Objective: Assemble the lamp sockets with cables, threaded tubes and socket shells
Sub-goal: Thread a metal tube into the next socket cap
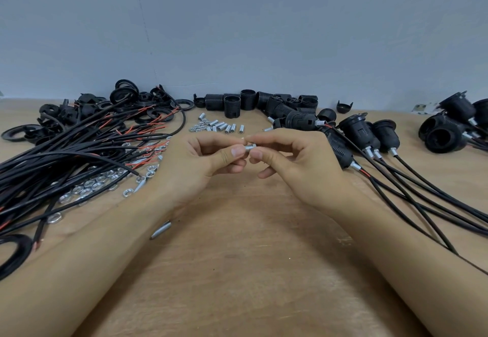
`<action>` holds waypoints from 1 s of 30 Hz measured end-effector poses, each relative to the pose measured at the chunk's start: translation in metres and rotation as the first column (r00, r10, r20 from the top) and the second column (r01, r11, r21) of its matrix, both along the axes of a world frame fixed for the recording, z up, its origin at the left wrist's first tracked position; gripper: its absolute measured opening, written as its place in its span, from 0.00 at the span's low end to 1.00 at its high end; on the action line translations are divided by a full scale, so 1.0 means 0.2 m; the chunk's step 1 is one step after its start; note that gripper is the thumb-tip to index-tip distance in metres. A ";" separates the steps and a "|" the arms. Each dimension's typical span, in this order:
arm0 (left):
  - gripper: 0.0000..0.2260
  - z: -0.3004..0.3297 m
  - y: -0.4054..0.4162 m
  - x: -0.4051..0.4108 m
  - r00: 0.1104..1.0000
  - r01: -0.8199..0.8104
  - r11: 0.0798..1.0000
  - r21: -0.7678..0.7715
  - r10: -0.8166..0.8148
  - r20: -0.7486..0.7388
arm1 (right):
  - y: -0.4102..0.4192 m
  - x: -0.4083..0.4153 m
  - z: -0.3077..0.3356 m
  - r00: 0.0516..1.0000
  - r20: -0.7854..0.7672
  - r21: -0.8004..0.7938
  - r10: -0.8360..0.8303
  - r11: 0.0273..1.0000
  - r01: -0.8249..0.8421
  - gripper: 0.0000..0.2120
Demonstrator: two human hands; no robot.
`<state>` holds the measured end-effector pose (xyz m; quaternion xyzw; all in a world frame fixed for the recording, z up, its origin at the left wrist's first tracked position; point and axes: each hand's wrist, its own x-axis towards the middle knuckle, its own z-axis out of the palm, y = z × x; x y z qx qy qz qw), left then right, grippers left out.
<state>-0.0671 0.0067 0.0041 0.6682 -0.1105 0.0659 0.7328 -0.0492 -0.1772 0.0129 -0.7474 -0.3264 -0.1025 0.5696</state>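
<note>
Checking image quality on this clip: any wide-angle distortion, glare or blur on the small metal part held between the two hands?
Head view: strong wide-angle bending, the table edge curving and forearms ballooning; light soft and even, shadows faint; the threaded tube between left hand and right hand slightly soft, with no glare.

- The counter (250,270) is tan wood with faint grain.
- The cables (66,157) are black, with red inner wires showing at the ends.
- The socket shells (248,100) are black and ribbed.
- The threaded tubes (224,126) and nuts (92,184) are shiny silver.
- The wall (237,25) is plain grey-blue.
</note>
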 end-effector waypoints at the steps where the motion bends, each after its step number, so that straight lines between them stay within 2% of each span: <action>1: 0.08 0.00 0.00 0.00 1.000 0.006 1.000 -0.028 -0.006 -0.006 | 0.00 0.00 0.00 1.000 0.009 0.018 -0.002 1.000 0.002 0.12; 7: 0.08 0.01 0.00 0.01 0.998 0.037 0.994 -0.102 -0.043 -0.054 | 0.01 -0.01 0.01 0.994 0.101 0.038 -0.048 0.998 0.045 0.12; 12: 0.12 0.01 -0.01 0.00 0.999 0.039 0.994 -0.100 -0.042 -0.030 | 0.00 0.00 0.01 0.999 -0.037 0.123 -0.034 0.992 0.039 0.07; 17: 0.11 0.01 -0.01 -0.01 1.000 0.026 0.997 -0.070 -0.027 -0.004 | 0.01 0.01 0.00 0.994 -0.111 0.089 -0.003 0.996 0.013 0.06; 20: 0.09 0.01 -0.01 -0.01 0.998 0.044 0.995 -0.086 -0.047 -0.035 | 0.01 0.01 0.01 0.998 -0.066 0.097 0.010 0.995 -0.004 0.08; 25: 0.08 0.03 -0.01 -0.01 0.981 0.076 0.988 -0.133 -0.098 -0.166 | 0.01 -0.01 0.01 1.000 0.015 0.043 0.026 0.999 -0.027 0.13; 30: 0.08 0.03 -0.01 -0.01 0.986 0.078 0.985 -0.152 -0.099 -0.134 | 0.01 0.00 0.00 0.999 -0.012 0.076 -0.034 0.996 0.035 0.10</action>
